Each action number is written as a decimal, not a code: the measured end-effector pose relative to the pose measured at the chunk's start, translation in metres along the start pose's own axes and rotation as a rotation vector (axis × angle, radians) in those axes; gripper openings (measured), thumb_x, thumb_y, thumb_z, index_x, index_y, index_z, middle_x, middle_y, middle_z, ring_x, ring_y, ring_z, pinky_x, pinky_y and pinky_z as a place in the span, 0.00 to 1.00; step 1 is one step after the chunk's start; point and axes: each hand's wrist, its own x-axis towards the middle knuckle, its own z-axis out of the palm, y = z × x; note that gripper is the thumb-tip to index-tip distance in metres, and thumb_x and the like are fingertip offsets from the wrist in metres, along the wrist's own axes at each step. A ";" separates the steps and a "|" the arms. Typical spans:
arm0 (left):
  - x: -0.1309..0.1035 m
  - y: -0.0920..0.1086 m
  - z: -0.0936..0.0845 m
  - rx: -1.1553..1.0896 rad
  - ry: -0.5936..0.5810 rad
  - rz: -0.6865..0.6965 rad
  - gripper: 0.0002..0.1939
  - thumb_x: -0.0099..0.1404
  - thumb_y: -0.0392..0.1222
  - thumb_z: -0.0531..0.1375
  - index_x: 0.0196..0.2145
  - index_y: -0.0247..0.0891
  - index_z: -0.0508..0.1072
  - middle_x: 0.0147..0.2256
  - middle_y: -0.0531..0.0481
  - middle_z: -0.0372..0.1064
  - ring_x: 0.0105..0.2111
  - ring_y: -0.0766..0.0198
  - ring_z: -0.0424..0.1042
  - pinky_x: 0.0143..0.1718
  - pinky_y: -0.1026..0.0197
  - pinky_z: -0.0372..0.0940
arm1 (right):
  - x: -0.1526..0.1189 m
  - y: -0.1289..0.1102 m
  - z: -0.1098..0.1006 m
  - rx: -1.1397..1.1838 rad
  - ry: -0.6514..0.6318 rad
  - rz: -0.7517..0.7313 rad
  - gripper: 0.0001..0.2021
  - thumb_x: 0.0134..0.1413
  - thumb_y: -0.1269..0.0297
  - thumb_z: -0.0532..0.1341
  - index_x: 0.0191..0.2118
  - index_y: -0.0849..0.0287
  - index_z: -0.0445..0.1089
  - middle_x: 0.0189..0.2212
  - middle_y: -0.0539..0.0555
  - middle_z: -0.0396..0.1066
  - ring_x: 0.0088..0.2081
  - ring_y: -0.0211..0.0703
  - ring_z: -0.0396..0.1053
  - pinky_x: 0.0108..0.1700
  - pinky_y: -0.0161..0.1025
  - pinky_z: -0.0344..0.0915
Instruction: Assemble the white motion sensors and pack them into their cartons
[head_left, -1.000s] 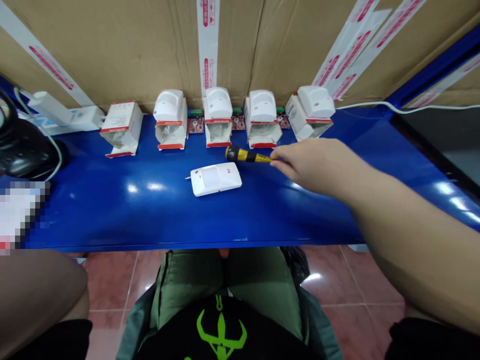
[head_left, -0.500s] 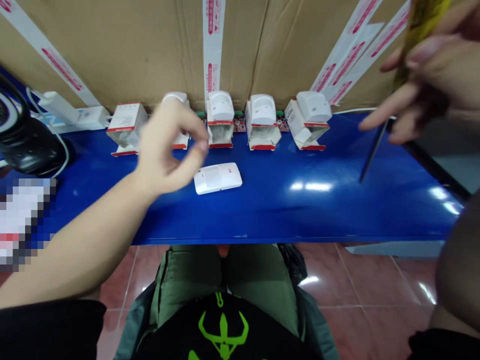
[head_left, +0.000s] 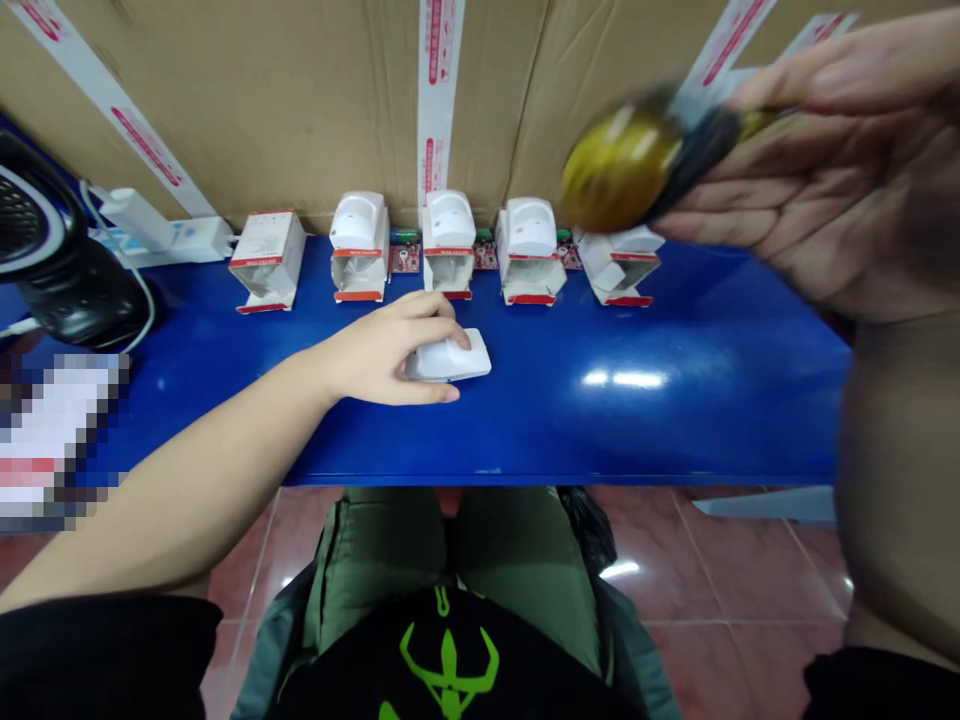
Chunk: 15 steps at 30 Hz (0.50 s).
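Observation:
On the blue table (head_left: 540, 430) lies a white motion detector (head_left: 474, 362), partly hidden by my left hand (head_left: 382, 350). My fingers curl over its far side and the thumb rests along the near edge, so the hand is closed round it. Up at the right, my right hand (head_left: 832, 170) is off the table, its thumb and fingers pinching a screwdriver (head_left: 622, 170). The tool's yellow and black handle points left and is smeared by motion; its shaft cannot be made out clearly.
Along the cardboard wall (head_left: 300, 110) stand several small opened boxes (head_left: 266, 250), most with white detectors (head_left: 448, 218) on top. Red circuit boards (head_left: 405, 258) sit between them. A power strip (head_left: 195, 240), a black device (head_left: 75, 290) and a blurred-out item (head_left: 52, 430) are at left.
My left hand has come down from above the table onto the detector. My right hand has moved left, and the screwdriver has swung from shaft pointing down to handle pointing left.

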 end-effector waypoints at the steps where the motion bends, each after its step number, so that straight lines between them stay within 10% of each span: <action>1: 0.000 -0.001 0.001 -0.013 -0.003 0.006 0.25 0.72 0.61 0.68 0.56 0.39 0.79 0.52 0.39 0.73 0.54 0.47 0.75 0.59 0.47 0.73 | -0.003 0.001 0.008 0.037 0.013 0.031 0.06 0.67 0.67 0.64 0.36 0.55 0.75 0.31 0.49 0.85 0.42 0.46 0.88 0.53 0.48 0.86; 7: 0.000 -0.005 0.002 -0.066 -0.006 -0.008 0.28 0.71 0.64 0.70 0.56 0.41 0.80 0.52 0.40 0.72 0.54 0.47 0.75 0.60 0.45 0.73 | -0.012 0.025 0.045 -0.072 0.067 0.090 0.14 0.62 0.79 0.70 0.30 0.57 0.68 0.20 0.44 0.71 0.23 0.35 0.76 0.43 0.48 0.84; 15: -0.001 -0.009 0.005 -0.113 0.008 -0.029 0.24 0.70 0.61 0.72 0.54 0.43 0.79 0.53 0.40 0.73 0.54 0.48 0.75 0.61 0.46 0.73 | 0.000 0.048 0.027 -0.308 -0.503 -0.055 0.16 0.71 0.77 0.54 0.43 0.47 0.49 0.28 0.43 0.74 0.29 0.40 0.77 0.39 0.42 0.73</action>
